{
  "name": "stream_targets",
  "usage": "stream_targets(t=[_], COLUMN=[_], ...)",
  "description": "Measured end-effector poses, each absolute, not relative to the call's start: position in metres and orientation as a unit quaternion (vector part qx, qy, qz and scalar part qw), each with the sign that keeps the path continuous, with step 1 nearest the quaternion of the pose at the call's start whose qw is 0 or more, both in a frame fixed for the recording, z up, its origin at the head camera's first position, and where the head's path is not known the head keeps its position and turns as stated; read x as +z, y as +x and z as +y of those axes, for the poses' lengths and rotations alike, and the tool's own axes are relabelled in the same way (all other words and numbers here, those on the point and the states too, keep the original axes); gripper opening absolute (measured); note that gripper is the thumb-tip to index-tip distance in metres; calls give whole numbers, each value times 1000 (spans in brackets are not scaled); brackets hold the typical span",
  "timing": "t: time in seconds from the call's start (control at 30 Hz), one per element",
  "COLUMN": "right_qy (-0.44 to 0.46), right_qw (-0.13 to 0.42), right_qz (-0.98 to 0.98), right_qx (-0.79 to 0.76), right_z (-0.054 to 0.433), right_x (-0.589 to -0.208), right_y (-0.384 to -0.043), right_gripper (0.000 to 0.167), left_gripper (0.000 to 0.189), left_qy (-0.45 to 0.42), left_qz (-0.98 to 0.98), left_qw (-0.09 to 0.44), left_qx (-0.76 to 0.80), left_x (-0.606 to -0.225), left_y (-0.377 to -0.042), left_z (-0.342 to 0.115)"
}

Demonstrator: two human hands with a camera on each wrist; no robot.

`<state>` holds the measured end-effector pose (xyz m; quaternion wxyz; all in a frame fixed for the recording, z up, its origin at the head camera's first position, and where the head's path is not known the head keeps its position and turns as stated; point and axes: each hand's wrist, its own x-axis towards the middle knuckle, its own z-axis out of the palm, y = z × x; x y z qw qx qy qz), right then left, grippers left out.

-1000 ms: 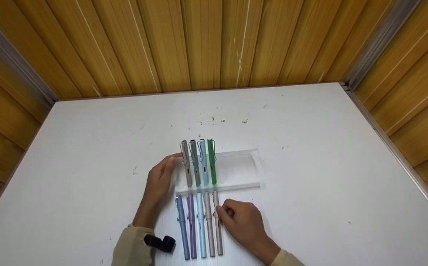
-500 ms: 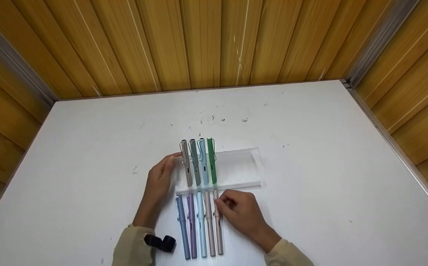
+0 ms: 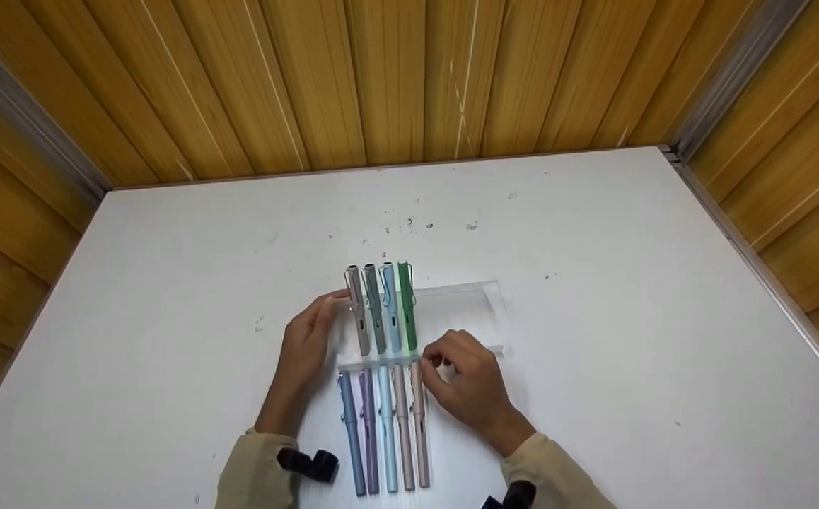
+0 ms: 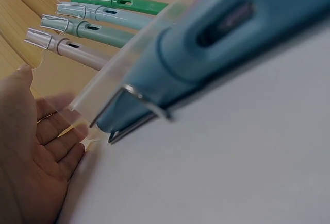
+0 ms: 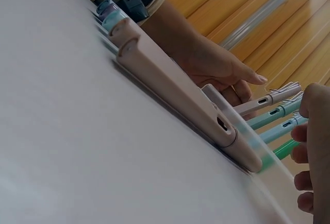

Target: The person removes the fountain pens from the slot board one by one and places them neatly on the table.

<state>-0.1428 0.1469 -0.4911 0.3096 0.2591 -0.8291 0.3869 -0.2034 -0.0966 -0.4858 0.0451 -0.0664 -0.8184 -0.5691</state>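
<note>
The clear rack (image 3: pixel 462 304) sits on the white surface (image 3: pixel 629 318), and the left hand (image 3: pixel 307 339) holds its left end, thumb at the edge. Across the rack's left half lie four pens, cap ends jutting past its far edge: taupe pen (image 3: pixel 358 311) nearest that hand, then grey-green pen (image 3: pixel 375 311), light blue pen (image 3: pixel 390 307) and green pen (image 3: pixel 408 304). In front of the rack, caps towards it, five more lie side by side: blue pen (image 3: pixel 353 433), purple pen (image 3: pixel 369 431), pale blue pen (image 3: pixel 387 428) and two pinkish pens (image 3: pixel 421 433). The right hand (image 3: pixel 469 378) is at the rack's front edge, fingers curled in (whether they touch that edge I cannot tell), with the end pinkish pen just to its left. Beyond the rack, behind the surface, stands a panelled wall (image 3: pixel 388 85).
</note>
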Motion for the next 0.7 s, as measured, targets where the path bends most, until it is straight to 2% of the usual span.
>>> stream_targets(t=[0.13,0.37,0.7], right_qy=[240,208,153], right_qw=[344,346,251], right_qz=[-834,-834,-882], right_qx=[360,377,368], right_z=[145,140,132], right_x=[-490,-491,-485], right_y=[-151,-164,-171], right_gripper=[7,8,24], left_gripper=[43,44,41], left_qy=[-62,-64,-63], left_qz=[-816,-815,-819], left_qw=[45,42,44], left_qx=[-572,-574,-568], left_x=[-487,-488,-484], left_y=[-202,-202,-204], left_z=[-99,-98,-95])
